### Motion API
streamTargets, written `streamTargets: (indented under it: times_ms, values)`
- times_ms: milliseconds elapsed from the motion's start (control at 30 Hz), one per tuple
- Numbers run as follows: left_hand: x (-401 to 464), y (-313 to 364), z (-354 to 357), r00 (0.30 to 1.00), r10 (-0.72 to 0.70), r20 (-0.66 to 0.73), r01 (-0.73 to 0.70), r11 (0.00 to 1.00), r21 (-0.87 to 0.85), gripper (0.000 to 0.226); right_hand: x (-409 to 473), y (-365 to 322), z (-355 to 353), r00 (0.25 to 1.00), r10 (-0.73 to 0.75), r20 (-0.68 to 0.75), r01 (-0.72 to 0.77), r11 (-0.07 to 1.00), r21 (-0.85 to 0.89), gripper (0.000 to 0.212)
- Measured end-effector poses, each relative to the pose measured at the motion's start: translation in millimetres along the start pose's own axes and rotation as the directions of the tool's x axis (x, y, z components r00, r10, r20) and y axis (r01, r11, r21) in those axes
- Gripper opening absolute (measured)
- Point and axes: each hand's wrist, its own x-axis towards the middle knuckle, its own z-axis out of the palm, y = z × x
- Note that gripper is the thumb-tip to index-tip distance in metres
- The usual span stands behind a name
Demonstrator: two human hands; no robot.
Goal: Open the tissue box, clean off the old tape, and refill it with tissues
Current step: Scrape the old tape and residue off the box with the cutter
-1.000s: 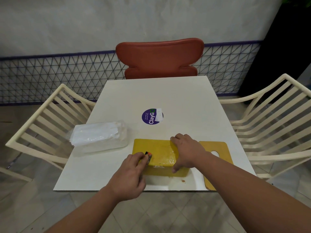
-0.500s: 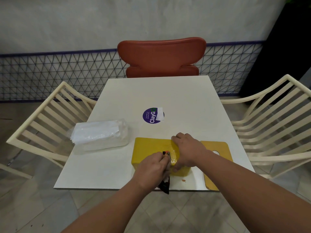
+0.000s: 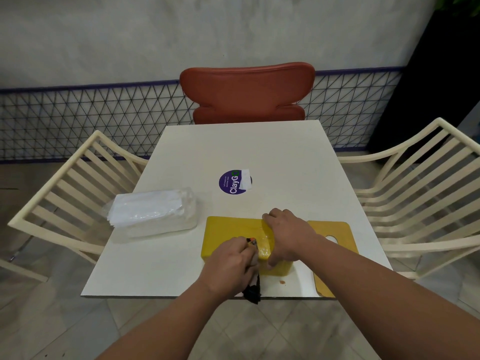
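left hand (image 3: 230, 263) gripping, right hand (image 3: 285, 233) pressing down

One table (image 3: 259, 152), three chairs (image 3: 246, 92), one yellow box (image 3: 226, 229), one lid (image 3: 335, 227), one tissue pack (image 3: 153, 211), two hands (image 3: 231, 266).
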Motion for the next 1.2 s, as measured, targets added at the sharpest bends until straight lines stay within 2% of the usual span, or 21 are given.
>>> streamTargets:
  times_ms: [167,333,400,467,533,600,667,767,833,900,967,1133,1200]
  values:
    - [-20.5,-29.1,-13.6,0.996,-0.086,0.014,0.086,0.996,-0.01,0.031,-0.2,0.8,-0.6,1.0,0.0,0.008,0.0,1.0,-0.004,0.118]
    - [-8.6,-9.8,-8.6,0.997,-0.074,0.003,0.074,0.997,-0.007,0.035,-0.6,-1.4,-0.2,1.0,0.009,0.006,-0.008,1.0,-0.01,0.116]
    - [0.3,-5.6,-7.2,0.997,-0.044,0.061,0.048,0.996,-0.074,0.032,-0.9,-1.7,0.0,1.0,0.009,0.005,-0.009,1.0,-0.009,0.116]
    - [6.4,-11.0,-16.3,0.988,-0.058,0.141,0.085,0.976,-0.2,0.032,-1.2,-2.0,0.2,1.0,0.01,0.004,-0.01,1.0,-0.006,0.115]
    - [8.9,-20.2,-31.6,0.978,-0.179,0.11,0.206,0.917,-0.341,0.034,-1.2,-2.3,-0.6,1.0,0.011,0.006,-0.011,1.0,-0.004,0.116]
    - [8.6,-33.6,-45.6,0.921,-0.39,0.017,0.357,0.822,-0.444,0.035,-1.1,-2.0,-1.6,1.0,0.011,0.011,-0.01,1.0,-0.002,0.118]
    - [8.1,-44.8,-49.8,0.873,-0.486,-0.045,0.44,0.822,-0.361,0.034,-1.3,-2.0,-2.0,1.0,0.01,0.016,-0.01,1.0,0.001,0.12]
    - [9.4,-48.7,-34.5,0.852,-0.519,-0.072,0.503,0.849,-0.163,0.04,-1.6,-1.9,-1.4,1.0,0.01,0.017,-0.01,1.0,0.003,0.119]
    - [12.4,-40.9,-23.1,0.835,-0.547,-0.06,0.534,0.832,-0.148,0.042,-1.7,-1.7,-1.0,1.0,0.01,0.012,-0.01,1.0,0.002,0.118]
    - [17.7,-30.3,-15.8,0.839,-0.541,-0.053,0.532,0.837,-0.125,0.047,-1.5,-1.9,-0.7,1.0,0.012,0.007,-0.012,1.0,-0.001,0.117]
    - [24.6,-19.2,-11.4,0.876,-0.483,-0.019,0.48,0.874,-0.08,0.052,-0.8,-2.1,-0.4,1.0,0.018,0.005,-0.017,1.0,-0.007,0.116]
    - [22.2,-13.2,-9.6,0.965,-0.25,0.072,0.256,0.963,-0.088,0.036,0.1,-1.8,0.4,1.0,0.016,0.007,-0.016,1.0,-0.014,0.116]
    - [20.8,-27.3,-12.5,0.962,-0.272,0.027,0.273,0.957,-0.095,0.038,-0.1,-1.2,0.5,1.0,0.016,0.002,-0.016,1.0,-0.006,0.117]
